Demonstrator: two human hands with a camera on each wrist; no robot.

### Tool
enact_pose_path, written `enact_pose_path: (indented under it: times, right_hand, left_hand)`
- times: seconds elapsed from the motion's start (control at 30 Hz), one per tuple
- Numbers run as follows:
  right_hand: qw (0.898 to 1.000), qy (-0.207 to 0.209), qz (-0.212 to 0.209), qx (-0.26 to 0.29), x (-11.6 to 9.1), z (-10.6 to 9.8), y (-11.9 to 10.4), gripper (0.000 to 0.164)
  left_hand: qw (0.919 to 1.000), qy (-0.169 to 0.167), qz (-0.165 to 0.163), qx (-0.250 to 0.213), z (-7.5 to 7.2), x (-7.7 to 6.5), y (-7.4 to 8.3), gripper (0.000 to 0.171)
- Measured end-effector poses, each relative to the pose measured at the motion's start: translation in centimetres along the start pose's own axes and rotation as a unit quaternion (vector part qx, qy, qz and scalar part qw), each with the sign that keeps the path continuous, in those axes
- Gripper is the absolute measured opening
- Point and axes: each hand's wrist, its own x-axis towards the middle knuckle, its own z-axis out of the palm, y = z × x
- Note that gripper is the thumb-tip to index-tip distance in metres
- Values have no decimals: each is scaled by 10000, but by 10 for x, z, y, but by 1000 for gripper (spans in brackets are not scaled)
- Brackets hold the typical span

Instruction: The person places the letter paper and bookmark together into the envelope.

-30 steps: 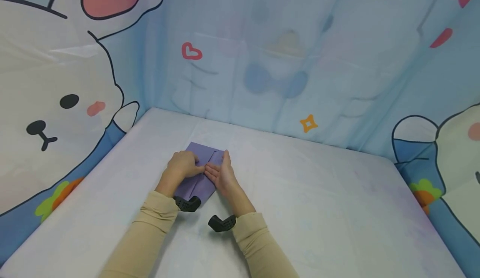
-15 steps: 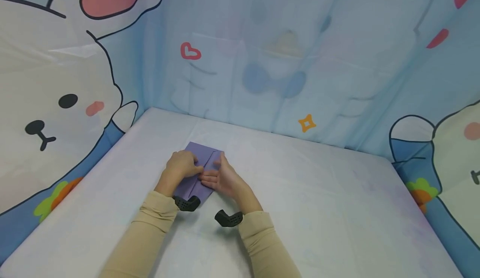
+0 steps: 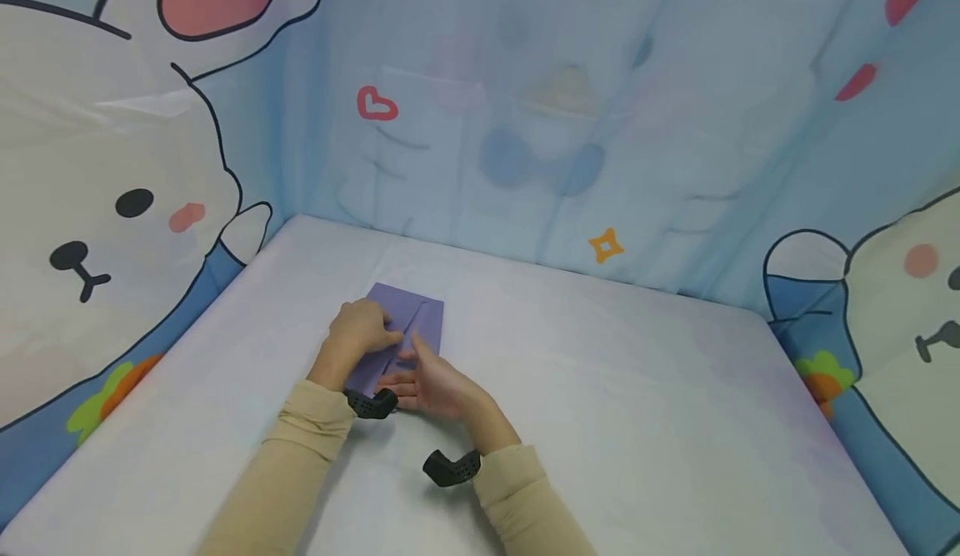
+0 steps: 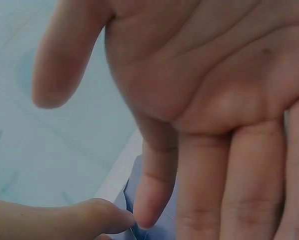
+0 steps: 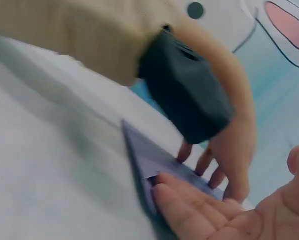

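A folded sheet of purple paper, with a seam along its middle, lies on the white-covered table. My left hand rests on its left side, fingertips pressing down and thumb near the seam. In the right wrist view the fingers of that hand stand on the paper. My right hand is at the paper's near end, fingers extended and thumb raised. Its fingertips reach the paper's near edge beside a small dark gap. The right palm fills much of the left wrist view, hiding most of the paper.
The white tabletop stretches away to the right. A blue curtain with cartoon prints stands behind and at both sides. Black wrist mounts jut inward from both cuffs, the left one close to my right fingers.
My right hand has slid down along the paper from its far right side to its near end, the fingers turning leftward. The left hand stays in place on the paper.
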Motion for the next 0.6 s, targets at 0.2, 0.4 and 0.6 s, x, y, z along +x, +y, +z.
enact_pose_path:
  times: [0.2, 0.4, 0.6]
  right_hand:
    - [9983, 344, -404, 246, -11, -3, 9, 67]
    - [9954, 712, -621, 129, -30, -21, 18, 61]
    - [9909, 972, -930, -52, -39, -38, 11, 61]
  left_hand:
    - [9991, 304, -265, -148, 9, 12, 1, 48]
    - [9969, 733, -279, 6, 26, 27, 8, 46]
    - [9946, 1000, -245, 143, 28, 42, 16, 50]
